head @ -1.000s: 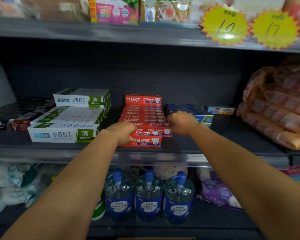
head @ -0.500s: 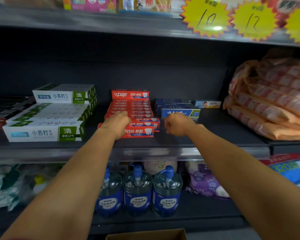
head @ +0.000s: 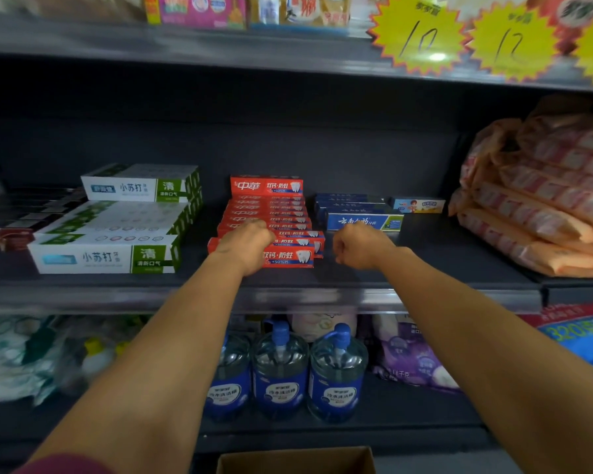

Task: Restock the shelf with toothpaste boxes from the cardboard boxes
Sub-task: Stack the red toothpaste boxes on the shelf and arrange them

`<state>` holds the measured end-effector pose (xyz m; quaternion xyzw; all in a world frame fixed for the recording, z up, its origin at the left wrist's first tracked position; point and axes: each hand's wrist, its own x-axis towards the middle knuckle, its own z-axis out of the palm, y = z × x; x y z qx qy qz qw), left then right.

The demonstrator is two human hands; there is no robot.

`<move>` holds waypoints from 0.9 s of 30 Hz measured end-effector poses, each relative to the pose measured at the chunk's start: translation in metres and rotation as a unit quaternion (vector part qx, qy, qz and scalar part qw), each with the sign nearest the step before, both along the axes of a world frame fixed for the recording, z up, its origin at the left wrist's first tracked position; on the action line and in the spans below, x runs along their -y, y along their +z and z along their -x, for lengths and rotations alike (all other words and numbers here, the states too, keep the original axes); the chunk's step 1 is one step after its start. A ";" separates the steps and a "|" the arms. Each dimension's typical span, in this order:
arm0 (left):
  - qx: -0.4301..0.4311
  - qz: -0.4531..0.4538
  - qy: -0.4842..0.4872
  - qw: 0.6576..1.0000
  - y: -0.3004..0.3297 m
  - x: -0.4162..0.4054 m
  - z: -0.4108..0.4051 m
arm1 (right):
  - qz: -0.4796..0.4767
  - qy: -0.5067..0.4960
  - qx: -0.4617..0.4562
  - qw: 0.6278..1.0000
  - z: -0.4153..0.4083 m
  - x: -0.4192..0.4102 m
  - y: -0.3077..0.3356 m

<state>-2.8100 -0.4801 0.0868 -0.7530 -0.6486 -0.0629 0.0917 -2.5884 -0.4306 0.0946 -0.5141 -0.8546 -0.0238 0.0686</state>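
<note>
- Our left hand (head: 246, 246) grips the front red toothpaste box (head: 290, 257) on the shelf (head: 425, 268).
- Our right hand (head: 358, 247) is a fist, holding nothing, just beside the red boxes.

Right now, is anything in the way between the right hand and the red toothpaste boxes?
Nothing visible. The right hand, curled into a fist, hangs just right of the red toothpaste boxes, with only bare shelf between them. The blue boxes sit behind it, farther back. The left hand is already on the red stack.
</note>
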 end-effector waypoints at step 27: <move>0.096 0.200 0.101 0.970 -0.121 0.275 0.081 | 0.120 0.145 0.007 0.982 0.113 0.233 -0.125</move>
